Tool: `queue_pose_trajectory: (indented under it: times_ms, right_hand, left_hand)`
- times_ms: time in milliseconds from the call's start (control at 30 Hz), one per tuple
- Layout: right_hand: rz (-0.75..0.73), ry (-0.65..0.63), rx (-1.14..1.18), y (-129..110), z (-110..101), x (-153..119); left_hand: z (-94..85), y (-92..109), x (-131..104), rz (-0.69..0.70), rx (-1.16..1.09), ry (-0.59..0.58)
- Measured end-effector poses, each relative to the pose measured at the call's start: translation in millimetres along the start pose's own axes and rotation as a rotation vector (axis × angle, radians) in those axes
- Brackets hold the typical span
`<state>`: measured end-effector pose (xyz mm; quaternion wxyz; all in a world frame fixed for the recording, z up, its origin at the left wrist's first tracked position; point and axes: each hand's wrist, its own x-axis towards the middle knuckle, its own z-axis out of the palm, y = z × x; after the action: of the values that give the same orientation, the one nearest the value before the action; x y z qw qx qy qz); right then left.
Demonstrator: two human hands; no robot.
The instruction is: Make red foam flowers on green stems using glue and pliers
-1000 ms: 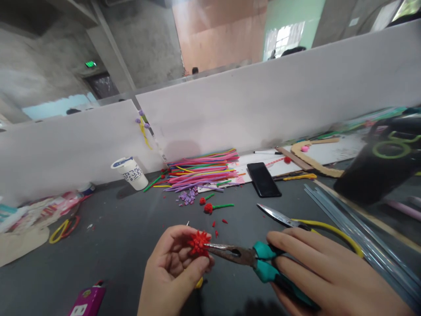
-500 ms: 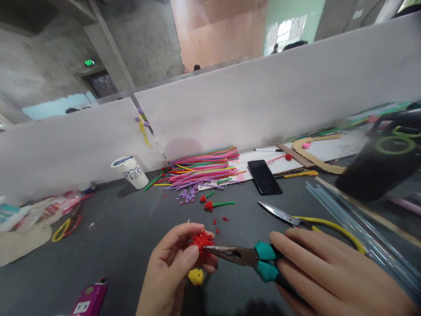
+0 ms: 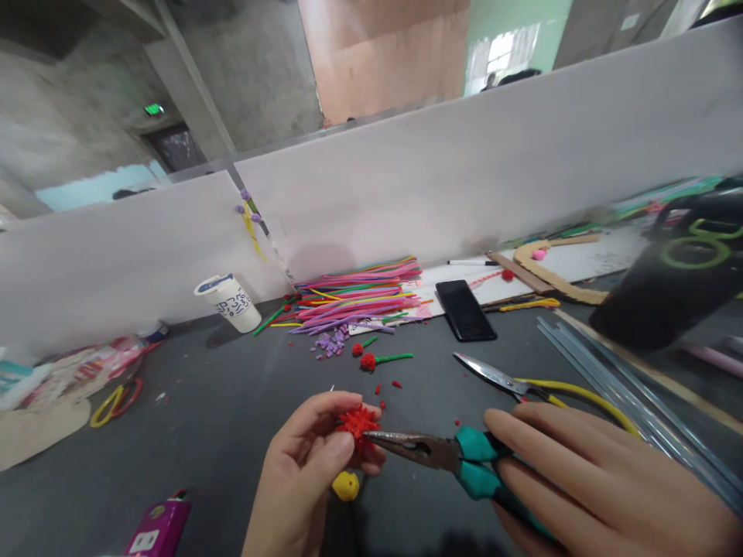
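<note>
Between the thumb and fingers of my left hand is a spiky red piece. My right hand grips the teal handles of long-nose pliers, whose tips touch the right side of the red piece. A yellow piece lies just below my left hand. Small red bits are scattered beyond the pliers. Two red balls on green stems, one of them a larger flower, lie farther back. Yellow-handled scissors rest open beyond my right hand.
Colourful fuzzy stems are piled by the white partition, near purple bits. A paper cup stands left of them, a phone right. Clear rods and a dark bottle are at right, a purple lighter front left.
The pliers and my right hand have shifted slightly right and down. A small red bit now shows on the table just above the pliers' handles. My left hand still holds the red piece.
</note>
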<state>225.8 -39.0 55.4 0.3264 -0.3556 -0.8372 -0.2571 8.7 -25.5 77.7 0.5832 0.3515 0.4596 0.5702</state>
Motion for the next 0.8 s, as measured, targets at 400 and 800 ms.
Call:
queue_pose_trajectory:
  times_ms: [400, 800]
  right_hand:
    - [0.043, -0.018, 0.002, -3.6, -2.2, -4.7]
    - [-0.001, -0.049, -0.002, -1.0, 3.0, -3.4]
  left_hand:
    - [1.1, -0.6, -5.8, 0.153, 0.156, 0.138]
    - [2.1, 1.5, -2.5, 0.075, 0.005, 0.107]
